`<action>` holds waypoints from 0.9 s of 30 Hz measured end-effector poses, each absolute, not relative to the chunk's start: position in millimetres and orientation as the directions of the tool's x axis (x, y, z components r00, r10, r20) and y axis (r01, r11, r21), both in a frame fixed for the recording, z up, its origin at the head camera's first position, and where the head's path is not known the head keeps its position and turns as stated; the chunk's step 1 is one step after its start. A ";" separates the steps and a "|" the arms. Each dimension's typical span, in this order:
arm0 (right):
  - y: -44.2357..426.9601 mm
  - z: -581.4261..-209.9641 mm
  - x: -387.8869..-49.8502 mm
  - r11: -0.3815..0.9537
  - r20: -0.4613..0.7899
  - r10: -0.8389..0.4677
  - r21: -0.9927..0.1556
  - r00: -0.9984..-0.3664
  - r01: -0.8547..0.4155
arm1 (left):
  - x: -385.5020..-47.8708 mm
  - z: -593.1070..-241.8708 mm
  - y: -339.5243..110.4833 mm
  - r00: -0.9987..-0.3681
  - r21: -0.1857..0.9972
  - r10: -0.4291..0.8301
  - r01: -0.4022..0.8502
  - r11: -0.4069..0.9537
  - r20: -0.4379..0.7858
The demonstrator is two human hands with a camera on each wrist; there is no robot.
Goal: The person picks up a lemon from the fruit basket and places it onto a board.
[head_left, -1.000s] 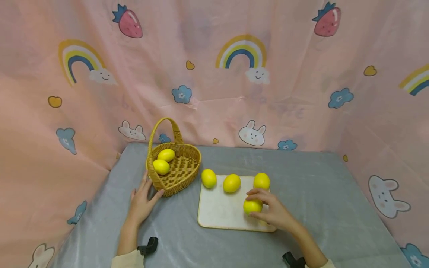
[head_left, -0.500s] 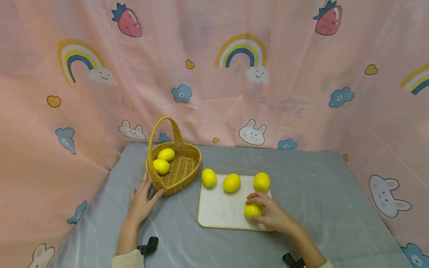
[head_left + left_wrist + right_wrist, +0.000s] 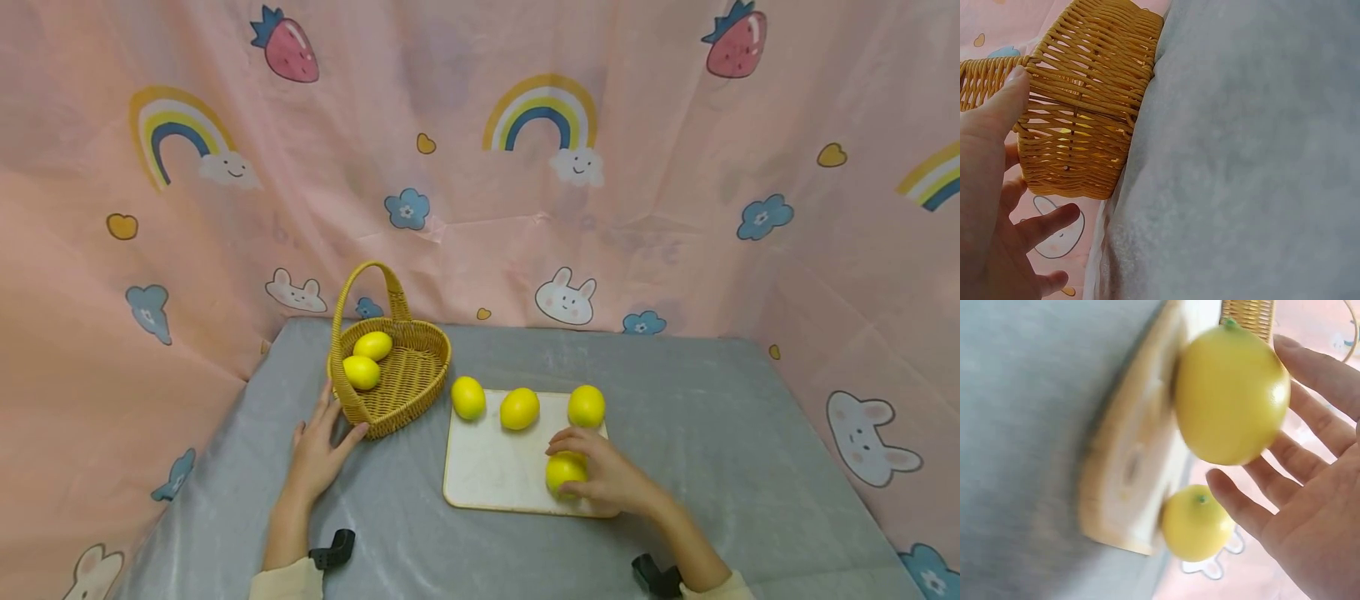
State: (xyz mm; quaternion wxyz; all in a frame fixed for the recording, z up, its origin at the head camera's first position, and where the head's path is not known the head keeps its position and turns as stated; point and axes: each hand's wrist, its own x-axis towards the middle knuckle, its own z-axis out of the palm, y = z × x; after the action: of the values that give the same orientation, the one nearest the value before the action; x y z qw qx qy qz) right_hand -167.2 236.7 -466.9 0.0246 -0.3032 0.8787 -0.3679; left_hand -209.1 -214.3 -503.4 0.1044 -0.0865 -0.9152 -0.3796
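Note:
Fingers spread, my left hand rests against the near left side of the wicker basket; its thumb touches the weave in the left wrist view. Two yellow lemons lie inside the basket. My right hand is spread loosely around a lemon on the right part of the white board. In the right wrist view, the fingers of the right hand stand apart beside and behind that lemon, loosely bent.
Three other lemons sit along the board's far edge: one at the left corner, one mid-edge and one at the right. A grey cloth covers the table, and a pink patterned curtain hangs behind.
The lemon at my right hand has moved slightly toward the board's near edge, and the right fingers have shifted around it. The left hand and the basket have stayed put.

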 end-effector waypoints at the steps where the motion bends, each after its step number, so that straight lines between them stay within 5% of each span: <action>1: 236.1 -463.2 -168.9 0.546 0.171 -0.560 -0.660 -0.811 -0.516 | -209.0 -503.6 -214.3 -0.964 0.676 0.079 0.237 0.697 0.256; 15: 165.9 -393.7 -222.4 0.454 0.360 -0.592 -0.589 -0.721 -0.668 | -209.1 -504.1 -214.6 -0.964 0.655 0.073 0.229 0.720 0.255; 22: 107.2 -379.6 -256.0 0.366 0.314 -0.691 -0.626 -0.652 -0.689 | -207.0 -502.5 -213.6 -0.958 0.627 0.075 0.239 0.741 0.278; 27: 69.4 -383.1 -274.6 0.381 0.256 -0.705 -0.650 -0.661 -0.658 | -207.5 -502.1 -213.1 -0.955 0.616 0.079 0.246 0.748 0.286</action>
State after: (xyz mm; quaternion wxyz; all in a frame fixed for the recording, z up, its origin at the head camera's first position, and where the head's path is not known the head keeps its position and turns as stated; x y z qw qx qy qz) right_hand -274.6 69.4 -383.1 0.0314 -0.4103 0.8303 -0.3757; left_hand -207.5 -213.1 -502.1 0.1215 -0.0876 -0.9270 -0.3438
